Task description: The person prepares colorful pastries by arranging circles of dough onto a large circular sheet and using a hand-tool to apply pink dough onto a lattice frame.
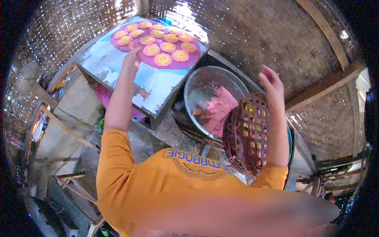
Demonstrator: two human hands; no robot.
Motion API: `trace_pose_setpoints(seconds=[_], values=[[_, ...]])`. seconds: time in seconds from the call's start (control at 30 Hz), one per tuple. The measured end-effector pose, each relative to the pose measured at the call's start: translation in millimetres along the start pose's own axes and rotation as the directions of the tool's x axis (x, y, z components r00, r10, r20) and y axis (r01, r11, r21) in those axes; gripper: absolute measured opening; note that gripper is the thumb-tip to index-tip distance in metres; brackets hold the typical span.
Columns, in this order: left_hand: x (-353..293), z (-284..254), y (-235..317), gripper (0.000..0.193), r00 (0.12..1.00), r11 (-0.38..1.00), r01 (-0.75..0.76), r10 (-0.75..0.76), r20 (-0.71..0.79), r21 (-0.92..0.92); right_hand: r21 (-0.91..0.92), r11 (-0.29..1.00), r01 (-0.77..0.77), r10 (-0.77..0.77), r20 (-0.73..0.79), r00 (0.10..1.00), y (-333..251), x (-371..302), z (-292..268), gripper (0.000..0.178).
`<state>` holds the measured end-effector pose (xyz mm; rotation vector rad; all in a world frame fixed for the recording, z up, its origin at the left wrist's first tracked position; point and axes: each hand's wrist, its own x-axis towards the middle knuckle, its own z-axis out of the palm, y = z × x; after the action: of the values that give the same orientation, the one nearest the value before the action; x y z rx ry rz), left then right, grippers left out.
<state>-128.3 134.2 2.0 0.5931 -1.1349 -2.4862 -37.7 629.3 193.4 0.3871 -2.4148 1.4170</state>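
Observation:
My left hand [133, 59] is over the near left edge of a magenta sheet [144, 58], fingers loosely apart, with no object visible in it. On that sheet lie several round pink pieces with yellow centres; one such piece [151, 49] is just right of the hand. My right hand [272, 81] is raised to the right of a large metal basin [192, 81], open and empty, thumb and fingers apart. Inside the basin a smooth pink mass [222, 104], like dough or batter, covers the right part. Below my right hand, beside the forearm, a dark openwork basket [249, 134] stands tilted at the basin's rim.
The pieces lie on a table [114, 81] with a worn pale blue and white top. Woven bamboo walls [252, 35] close in behind. A wooden beam [325, 91] crosses at the right. Slanting wooden sticks [71, 128] stand at the left, above a grey floor.

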Motion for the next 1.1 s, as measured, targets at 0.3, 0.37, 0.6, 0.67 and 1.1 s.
trace_pose_setpoints(seconds=[0.3, 0.37, 0.6, 0.67, 1.1], values=[[26.4, -11.8, 18.1, 0.022, 0.952, 0.948, 0.307, -0.307, -0.015, 0.086, -0.085, 0.944, -0.317, 0.328, 0.271, 0.905, 52.5, 136.9, 181.7, 0.038], [34.2, -7.4, 14.9, 0.018, 0.96, 0.953, 0.262, -0.273, 0.06, 0.151, -0.087, 0.926, -0.368, 0.378, 0.256, 0.89, 106.1, 162.2, 209.9, 0.036], [27.8, 0.0, 1.8, 0.039, 0.985, 0.864, -0.082, -0.006, 0.173, 0.497, -0.293, 0.926, -0.239, 0.281, 0.111, 0.953, 160.2, 206.8, 274.5, 0.021], [17.7, 4.0, 5.9, 0.046, 0.991, 0.887, -0.092, 0.036, 0.131, 0.453, -0.363, 0.902, -0.235, 0.294, 0.115, 0.949, 175.4, 218.3, 288.3, 0.021], [30.1, -9.4, -12.6, 0.04, 0.979, 0.771, -0.203, 0.137, 0.153, 0.604, -0.419, 0.863, -0.281, 0.253, -0.123, 0.96, 180.4, 243.5, 311.1, 0.023]])
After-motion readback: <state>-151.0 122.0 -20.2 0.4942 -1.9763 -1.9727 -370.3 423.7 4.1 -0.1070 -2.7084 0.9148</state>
